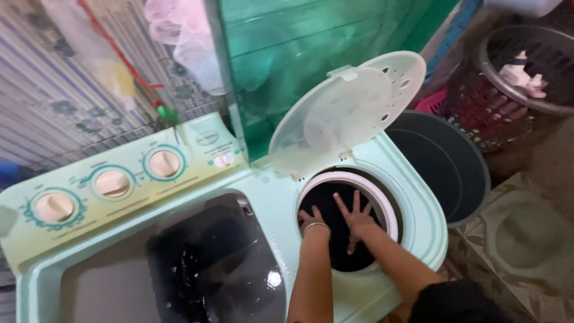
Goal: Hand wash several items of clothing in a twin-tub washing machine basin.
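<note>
— Pressing down, are they, both hands?

— Looks so. The left hand (313, 219) and the right hand (356, 216) are both inside the round spin tub (348, 218) of the pale green twin-tub washing machine (272, 191), lying on the dark laundry (335, 245) there. The right grip is spread wide, fingers fanned flat on the cloth, closed on nothing. The left is partly curled, and I cannot tell whether it has hold of any fabric.

— Which way does the cloth lie from them?

— Straight beneath, filling the tub; no clear long axis. The right hand sits nearer the middle, the left by the near-left rim.

— And around it?

— The clear lid (335, 119) stands hinged open behind; the wash tub (203, 263) lies to the left, holding dark water or cloth.
</note>
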